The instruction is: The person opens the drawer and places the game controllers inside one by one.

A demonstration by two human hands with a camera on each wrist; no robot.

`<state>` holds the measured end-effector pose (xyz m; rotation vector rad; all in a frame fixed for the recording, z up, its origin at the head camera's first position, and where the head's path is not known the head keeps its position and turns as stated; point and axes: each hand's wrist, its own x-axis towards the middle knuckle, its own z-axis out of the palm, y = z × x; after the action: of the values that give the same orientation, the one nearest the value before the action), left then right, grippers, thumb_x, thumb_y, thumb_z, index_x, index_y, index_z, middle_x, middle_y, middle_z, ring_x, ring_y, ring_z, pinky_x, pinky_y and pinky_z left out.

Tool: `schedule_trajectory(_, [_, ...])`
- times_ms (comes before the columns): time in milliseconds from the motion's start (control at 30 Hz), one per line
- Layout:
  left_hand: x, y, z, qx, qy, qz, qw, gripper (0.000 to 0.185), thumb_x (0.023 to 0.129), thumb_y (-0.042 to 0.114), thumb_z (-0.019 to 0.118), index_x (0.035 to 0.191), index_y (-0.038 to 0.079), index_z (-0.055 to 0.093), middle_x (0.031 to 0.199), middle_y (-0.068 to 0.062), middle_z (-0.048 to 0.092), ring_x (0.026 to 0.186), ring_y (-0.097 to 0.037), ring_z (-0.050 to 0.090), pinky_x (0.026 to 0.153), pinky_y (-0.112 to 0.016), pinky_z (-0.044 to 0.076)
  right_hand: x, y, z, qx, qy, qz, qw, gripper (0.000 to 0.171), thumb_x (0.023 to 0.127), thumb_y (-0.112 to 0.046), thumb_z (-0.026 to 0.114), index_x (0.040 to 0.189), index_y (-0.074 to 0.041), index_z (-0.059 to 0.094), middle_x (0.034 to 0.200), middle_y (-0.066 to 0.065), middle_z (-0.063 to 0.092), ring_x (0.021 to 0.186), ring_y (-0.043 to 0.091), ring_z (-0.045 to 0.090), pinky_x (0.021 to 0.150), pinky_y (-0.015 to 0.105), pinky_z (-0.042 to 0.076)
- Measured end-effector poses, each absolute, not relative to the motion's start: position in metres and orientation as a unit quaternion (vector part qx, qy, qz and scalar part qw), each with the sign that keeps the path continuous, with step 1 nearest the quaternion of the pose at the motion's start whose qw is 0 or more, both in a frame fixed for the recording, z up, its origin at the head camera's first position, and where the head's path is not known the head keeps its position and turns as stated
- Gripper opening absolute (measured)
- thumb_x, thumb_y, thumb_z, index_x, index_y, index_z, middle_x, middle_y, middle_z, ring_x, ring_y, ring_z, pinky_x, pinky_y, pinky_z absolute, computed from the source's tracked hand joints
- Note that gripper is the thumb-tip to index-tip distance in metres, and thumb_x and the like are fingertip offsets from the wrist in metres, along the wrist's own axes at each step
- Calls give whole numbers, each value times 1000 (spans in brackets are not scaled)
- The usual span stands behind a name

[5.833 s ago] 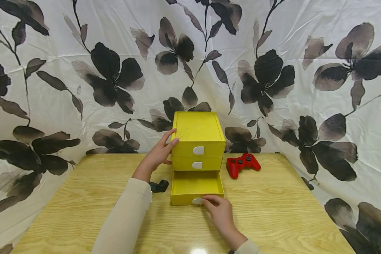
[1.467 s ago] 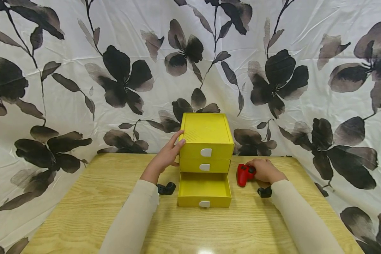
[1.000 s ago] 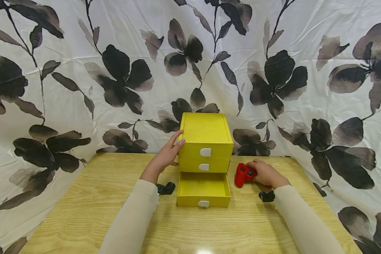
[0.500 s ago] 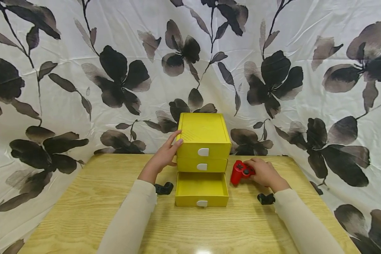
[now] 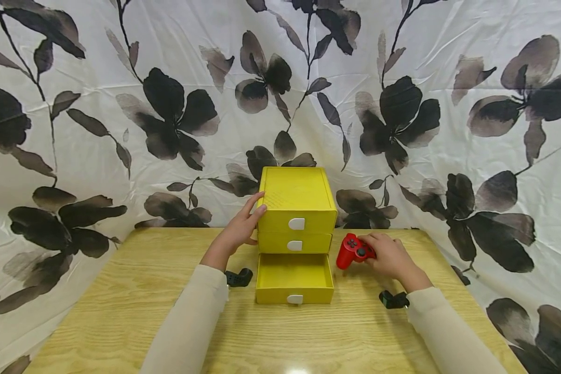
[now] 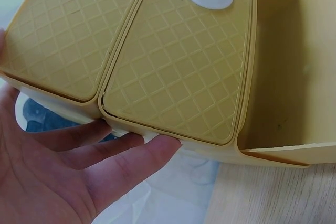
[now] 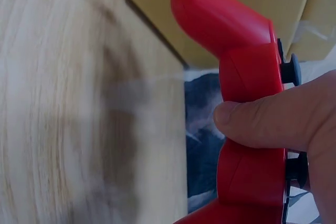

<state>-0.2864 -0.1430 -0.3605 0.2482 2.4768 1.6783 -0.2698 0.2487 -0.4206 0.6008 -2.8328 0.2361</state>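
Observation:
A yellow drawer unit with three stacked drawers stands at the back of the table. Its bottom drawer is pulled out, and nothing shows inside. My left hand rests against the unit's left side, fingers extended; the left wrist view has its fingertips touching the side edge. My right hand holds a red game controller just right of the unit. In the right wrist view the thumb lies across the controller, which is raised off the wood with a shadow beneath. The other fingers are mostly hidden.
A light wooden table carries everything. Close behind hangs a white cloth with dark flowers. Black wrist devices sit at both wrists. White tabs mark the drawer fronts.
My right hand has left the bottom drawer's tab, taken hold of the controller and lifted it, turning it slightly. My left hand stays on the unit.

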Motion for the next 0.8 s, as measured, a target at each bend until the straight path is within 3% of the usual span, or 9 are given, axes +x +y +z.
schedule_trajectory(233, [-285,-142,-359,83,824,556,68,59,90,71,42,144,60,18,161,-7,18,136,-46,40,81,-61,54,-259,245,-414,210,-963,93,140,58,76,-18,80,130,-13,60,117,8,65,103,30,61,70,43,40])
schedule_trajectory(433, [-284,-142,-359,82,825,555,65,59,90,71,41,143,60,18,161,-8,19,136,-46,40,81,-62,53,-250,241,-409,211,-957,105,166,60,75,-19,82,131,-14,59,123,10,63,109,32,60,73,46,42])
schedule_trajectory(800, [-285,-142,-361,84,816,568,67,60,90,70,43,144,58,19,161,-9,18,136,-47,39,82,-65,51,-232,228,-396,227,-943,121,209,58,75,-15,81,129,-16,60,121,10,64,108,31,59,77,50,43])
